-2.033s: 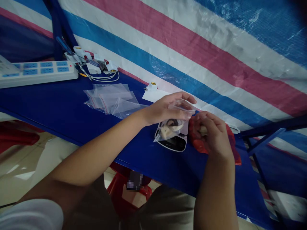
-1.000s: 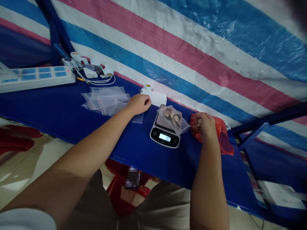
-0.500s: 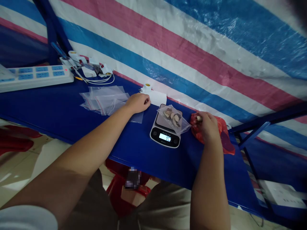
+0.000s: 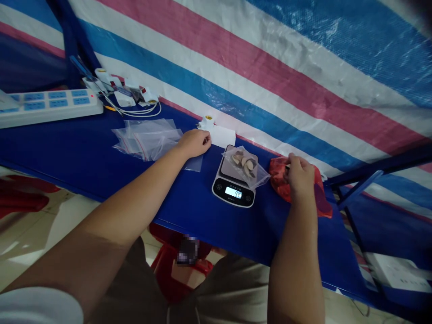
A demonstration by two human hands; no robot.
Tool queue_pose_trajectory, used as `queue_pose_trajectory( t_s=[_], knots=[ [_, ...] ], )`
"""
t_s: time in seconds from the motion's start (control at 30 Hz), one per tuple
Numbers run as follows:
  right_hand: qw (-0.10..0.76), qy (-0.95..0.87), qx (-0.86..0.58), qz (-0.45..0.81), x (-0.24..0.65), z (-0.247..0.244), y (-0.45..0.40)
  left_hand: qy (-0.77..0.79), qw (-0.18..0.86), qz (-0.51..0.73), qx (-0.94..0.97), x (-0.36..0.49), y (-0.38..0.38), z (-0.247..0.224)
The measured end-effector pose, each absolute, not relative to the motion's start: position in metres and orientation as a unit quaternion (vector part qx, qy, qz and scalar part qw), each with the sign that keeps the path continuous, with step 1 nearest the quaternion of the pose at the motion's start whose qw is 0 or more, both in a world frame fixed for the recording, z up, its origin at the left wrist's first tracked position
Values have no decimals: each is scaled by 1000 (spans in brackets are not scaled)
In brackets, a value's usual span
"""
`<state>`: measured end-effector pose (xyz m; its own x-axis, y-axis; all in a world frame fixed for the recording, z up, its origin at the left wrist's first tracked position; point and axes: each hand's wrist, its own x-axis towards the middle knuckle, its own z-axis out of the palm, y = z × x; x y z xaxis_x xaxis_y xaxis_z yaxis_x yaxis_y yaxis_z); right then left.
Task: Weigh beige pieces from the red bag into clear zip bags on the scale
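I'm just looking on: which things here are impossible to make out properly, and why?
All in the head view:
Red plastic bag: contents mostly hidden by the right hand and crumpled film.
Left hand: its curled fingers hide whether it holds anything.
Scale display: any unit is too small to read.
White power strip: left end cut off by the picture's edge.
Object below the blue table: blurred by pixelation.
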<state>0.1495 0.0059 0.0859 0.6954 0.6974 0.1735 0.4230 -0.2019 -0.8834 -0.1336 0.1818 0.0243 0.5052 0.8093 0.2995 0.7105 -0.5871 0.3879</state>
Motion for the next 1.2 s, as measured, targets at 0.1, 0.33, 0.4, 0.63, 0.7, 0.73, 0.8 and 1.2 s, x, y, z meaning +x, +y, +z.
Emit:
queue_pose_trajectory(
  t_s=[0.1,0.33,0.4,0.63,0.7,0.73,0.8,1.2],
  knots=[
    [415,-382,-825,25,164,98,-11,440,109,235,860,-134,184,23],
    [164,-350,-922,-12,216,90,-51,436,121,232,861,-133,184,23],
    [158,-355,-921,-14,229,80,-55,436,123,233,860,-133,185,23],
    [153,-394,-906,-16,245,61,-52,436,128,234,860,-134,186,23],
    [161,-400,-902,-2,242,59,-47,436,129,234,859,-134,185,23],
    [165,-403,-900,3,239,58,-44,436,129,235,859,-134,185,23],
    [165,-415,-895,17,235,55,-38,437,132,236,858,-134,184,24],
    [173,-426,-886,60,227,48,-33,433,137,242,857,-134,185,22]
  ],
)
